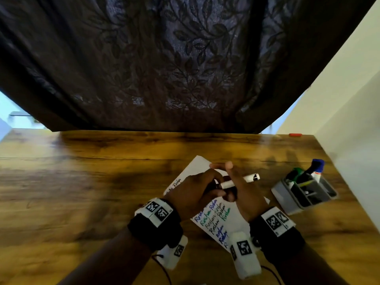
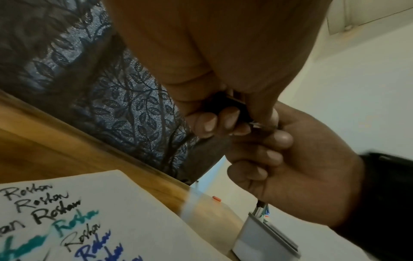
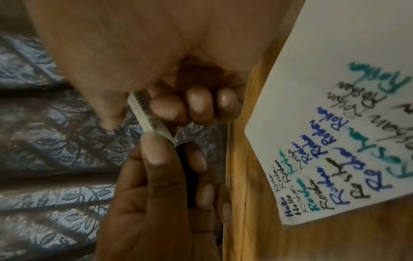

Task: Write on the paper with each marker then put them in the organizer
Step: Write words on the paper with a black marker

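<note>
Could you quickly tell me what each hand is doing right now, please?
Left hand: closed around the black cap end of the marker.
Right hand: closed around the white marker barrel.

The scene is dim and warm. Daylight leaks in as pale blue patches at both lower corners of the dark leaf-patterned curtain, which glows faintly where light passes through the weave. Below the curtain, the glossy wood-grain table carries a soft sheen along its far edge and a broad dark shadow near its middle. The head view bows outward at its edges. Both wrist views are grainy, with motion smear on the table's left part and close skin out of focus.
</note>
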`<act>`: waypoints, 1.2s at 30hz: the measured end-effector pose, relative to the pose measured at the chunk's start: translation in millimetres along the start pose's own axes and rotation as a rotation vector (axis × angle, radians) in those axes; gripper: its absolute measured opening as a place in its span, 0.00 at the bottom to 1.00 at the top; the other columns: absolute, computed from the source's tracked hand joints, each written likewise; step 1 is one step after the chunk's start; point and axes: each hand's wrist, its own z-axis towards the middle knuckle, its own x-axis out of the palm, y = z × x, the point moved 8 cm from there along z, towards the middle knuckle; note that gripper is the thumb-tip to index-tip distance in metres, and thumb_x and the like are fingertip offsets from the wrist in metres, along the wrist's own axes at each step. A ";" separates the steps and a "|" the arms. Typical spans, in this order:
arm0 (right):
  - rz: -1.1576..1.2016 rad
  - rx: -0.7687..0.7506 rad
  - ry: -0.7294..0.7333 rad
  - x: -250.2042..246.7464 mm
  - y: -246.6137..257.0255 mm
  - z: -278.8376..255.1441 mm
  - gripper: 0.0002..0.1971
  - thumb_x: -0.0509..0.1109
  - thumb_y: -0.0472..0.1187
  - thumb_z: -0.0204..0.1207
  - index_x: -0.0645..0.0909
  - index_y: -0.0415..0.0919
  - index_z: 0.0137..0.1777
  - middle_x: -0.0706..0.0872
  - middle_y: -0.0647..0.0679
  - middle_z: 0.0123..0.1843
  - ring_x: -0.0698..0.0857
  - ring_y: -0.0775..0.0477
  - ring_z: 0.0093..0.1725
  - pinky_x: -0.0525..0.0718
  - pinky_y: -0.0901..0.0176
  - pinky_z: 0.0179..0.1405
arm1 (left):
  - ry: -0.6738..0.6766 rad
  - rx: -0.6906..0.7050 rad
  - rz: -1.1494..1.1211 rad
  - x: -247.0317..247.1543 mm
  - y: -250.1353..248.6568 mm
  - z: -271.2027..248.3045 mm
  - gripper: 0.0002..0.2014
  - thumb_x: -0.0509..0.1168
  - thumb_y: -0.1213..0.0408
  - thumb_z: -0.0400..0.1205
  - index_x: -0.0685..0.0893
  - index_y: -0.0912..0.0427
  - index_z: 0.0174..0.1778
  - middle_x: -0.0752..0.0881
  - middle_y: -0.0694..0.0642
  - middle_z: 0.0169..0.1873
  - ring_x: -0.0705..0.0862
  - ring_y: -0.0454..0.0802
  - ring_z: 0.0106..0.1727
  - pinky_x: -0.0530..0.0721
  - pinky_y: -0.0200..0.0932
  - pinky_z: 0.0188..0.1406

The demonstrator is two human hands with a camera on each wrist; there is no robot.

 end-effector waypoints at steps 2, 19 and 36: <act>0.034 0.017 -0.029 -11.3 2.6 -2.4 0.25 0.56 0.62 0.82 0.89 0.48 0.58 0.69 0.50 0.22 0.64 0.52 0.24 0.55 0.50 0.30 | -0.010 -0.017 0.040 2.7 0.8 3.8 0.11 0.65 0.54 0.84 0.77 0.54 0.60 0.85 0.45 0.43 0.80 0.32 0.38 0.74 0.25 0.38; -0.090 -0.253 -0.009 -89.7 65.6 -32.2 0.20 0.56 0.41 0.87 0.91 0.45 0.45 0.84 0.47 0.24 0.76 0.53 0.20 0.75 0.66 0.20 | 0.169 -0.213 -0.184 16.6 16.3 -0.5 0.11 0.58 0.58 0.88 0.84 0.56 0.49 0.80 0.42 0.31 0.76 0.44 0.29 0.76 0.42 0.30; -0.189 0.009 0.190 -98.8 -95.6 -22.9 0.04 0.72 0.32 0.80 0.86 0.34 0.52 0.91 0.42 0.36 0.90 0.49 0.39 0.87 0.61 0.44 | 0.114 -0.545 0.083 115.7 97.4 -11.8 0.27 0.78 0.47 0.71 0.71 0.52 0.55 0.82 0.49 0.53 0.83 0.50 0.52 0.85 0.46 0.50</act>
